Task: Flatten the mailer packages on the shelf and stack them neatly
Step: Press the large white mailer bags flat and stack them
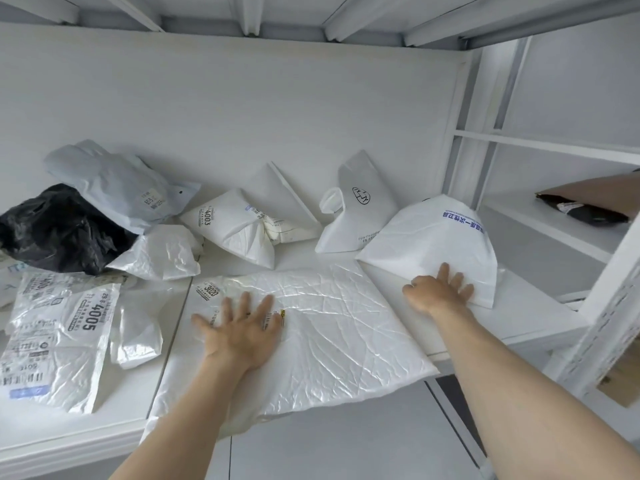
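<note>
Head view: the left hand [240, 327] lies flat with fingers spread, pressing a large crinkled white mailer [311, 337] that overhangs the front edge of the shelf [540, 317]. Just right of it, the right hand [438, 289] rests with fingers spread against the lower edge of a puffed white mailer with blue print [433, 244]. To the left lies a flat labelled mailer marked 4005 [59, 341]. Farther back sit a black bag [55, 230], a grey mailer [114, 185] and more white mailers, among them one marked 4003 [232, 226].
</note>
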Available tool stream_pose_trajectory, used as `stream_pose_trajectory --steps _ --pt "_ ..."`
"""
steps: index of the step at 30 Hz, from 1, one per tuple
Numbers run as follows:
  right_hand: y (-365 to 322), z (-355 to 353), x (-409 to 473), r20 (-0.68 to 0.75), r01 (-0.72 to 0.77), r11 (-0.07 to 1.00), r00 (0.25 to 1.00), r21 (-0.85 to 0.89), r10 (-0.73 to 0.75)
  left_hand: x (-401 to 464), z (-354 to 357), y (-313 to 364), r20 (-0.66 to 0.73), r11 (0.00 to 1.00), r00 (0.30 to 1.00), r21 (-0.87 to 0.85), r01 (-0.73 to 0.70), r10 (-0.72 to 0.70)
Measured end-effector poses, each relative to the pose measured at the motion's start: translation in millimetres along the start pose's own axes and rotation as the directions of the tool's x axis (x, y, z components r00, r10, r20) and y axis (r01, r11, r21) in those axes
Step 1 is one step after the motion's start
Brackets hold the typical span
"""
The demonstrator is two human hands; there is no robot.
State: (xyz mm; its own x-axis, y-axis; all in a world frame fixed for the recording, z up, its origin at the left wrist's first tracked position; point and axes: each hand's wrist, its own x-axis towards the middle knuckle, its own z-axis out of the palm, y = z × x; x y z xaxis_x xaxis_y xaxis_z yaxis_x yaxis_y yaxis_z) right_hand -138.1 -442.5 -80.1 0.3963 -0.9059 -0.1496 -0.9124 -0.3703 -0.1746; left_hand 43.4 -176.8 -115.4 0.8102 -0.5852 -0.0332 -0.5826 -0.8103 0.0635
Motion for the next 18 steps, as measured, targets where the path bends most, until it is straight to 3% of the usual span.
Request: stream_pose_trajectory --steps 6,10,18 --pt "-7.1 10.6 3.1 0.006 -0.040 0.996 0.999 -0.084 0.041 3.1 1.7 0.1 -0.008 1.000 1.000 -0.002 0.003 -0.003" --pt "-8.3 18.6 2.5 -0.069 -0.069 0.986 0.996 -0.153 0.059 1.7 3.1 0.2 -0.030 1.000 1.000 0.006 0.002 -0.002" --pt "-18.2 -4.5 -18.1 -0.275 0.065 0.991 0.957 -0.116 -0.094 -1.1 -1.1 -0.9 -0.034 1.000 0.999 -0.003 -0.012 0.012"
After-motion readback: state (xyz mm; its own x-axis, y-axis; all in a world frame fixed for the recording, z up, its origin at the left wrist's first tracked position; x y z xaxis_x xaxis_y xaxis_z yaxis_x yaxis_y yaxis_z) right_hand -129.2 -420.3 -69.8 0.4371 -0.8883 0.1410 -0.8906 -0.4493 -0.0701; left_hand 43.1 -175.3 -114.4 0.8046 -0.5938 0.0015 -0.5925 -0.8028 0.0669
